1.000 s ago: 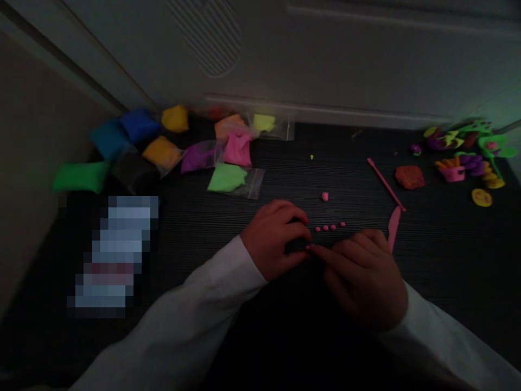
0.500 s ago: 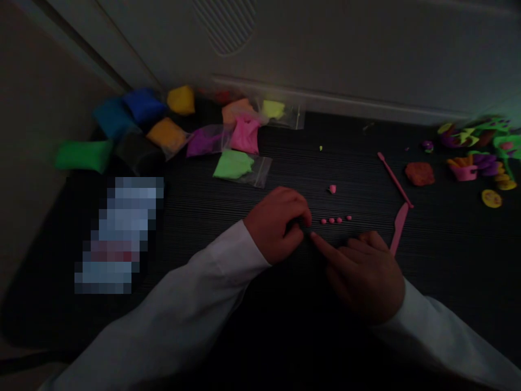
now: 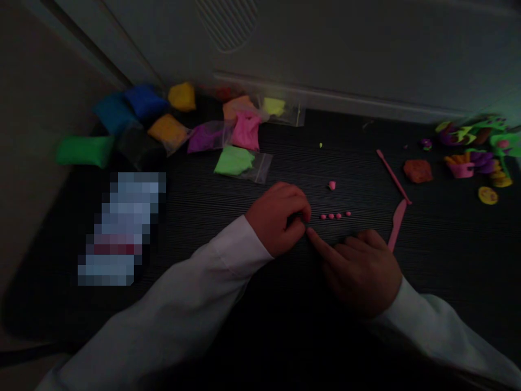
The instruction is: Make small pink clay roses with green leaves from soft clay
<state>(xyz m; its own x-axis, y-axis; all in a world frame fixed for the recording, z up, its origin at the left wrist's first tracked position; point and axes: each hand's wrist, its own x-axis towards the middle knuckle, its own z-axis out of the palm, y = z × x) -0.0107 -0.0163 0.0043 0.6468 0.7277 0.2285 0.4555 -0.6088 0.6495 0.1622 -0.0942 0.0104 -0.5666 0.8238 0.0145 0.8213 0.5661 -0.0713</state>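
Observation:
My left hand (image 3: 279, 218) rests at the middle of the dark table, its fingers curled and its thumb and index tip drawn close together. Whatever it pinches, if anything, is too small and dark to make out. Opposite it, my right hand (image 3: 360, 271) stretches out its index finger, with the tip at the left thumb and the other fingers folded. Just right of the left fingertips lies a short row of several tiny pink clay balls (image 3: 331, 216). Behind that row sits a larger pink clay lump (image 3: 332, 185).
Bags of coloured clay, among them a light green bag (image 3: 236, 161), lie back left. A blurred-out phone-like object (image 3: 126, 228) is at left. To the right are a pink stick tool (image 3: 394, 176), a pink clay knife (image 3: 397, 224), red-brown clay (image 3: 418, 170) and small clay models (image 3: 459, 165).
My right index fingertip has moved slightly left and now meets the left thumb tip. The whole view has shifted a little; the pink balls lie as before.

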